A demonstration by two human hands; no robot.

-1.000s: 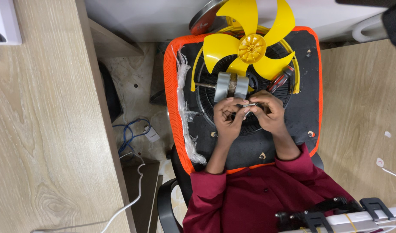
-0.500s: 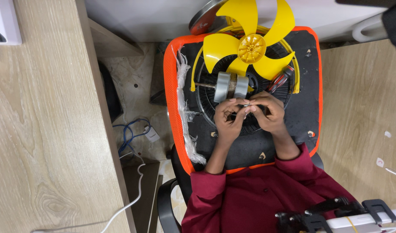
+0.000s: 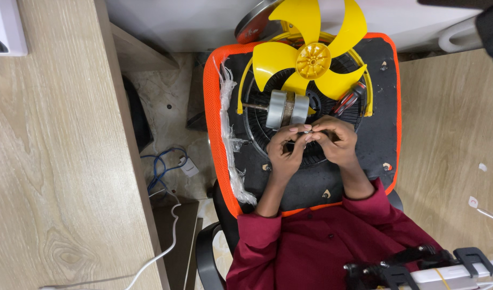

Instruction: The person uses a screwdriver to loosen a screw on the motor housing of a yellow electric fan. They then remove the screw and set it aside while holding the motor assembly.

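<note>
Little is being changed since the earlier frames: the left hand (image 3: 285,151) and right hand (image 3: 332,140) are still being held together over the black fan grille (image 3: 268,134), with only a slight regripping of the fingertips noted. A small part (image 3: 304,130) is being pinched between the fingertips of both hands; it is too small to be identified, and its long axis cannot be told. It is being held near the middle of the grille, just at 6 o'clock from the grey motor (image 3: 285,109). The motor is being left lying on its side, its shaft pointing toward 9 o'clock. The yellow fan blade (image 3: 311,53) is being rested at 12 o'clock from the hands. A red-handled screwdriver (image 3: 349,99) is lying at 1 o'clock, well clear of both hands, on the orange-rimmed chair (image 3: 211,107).
</note>
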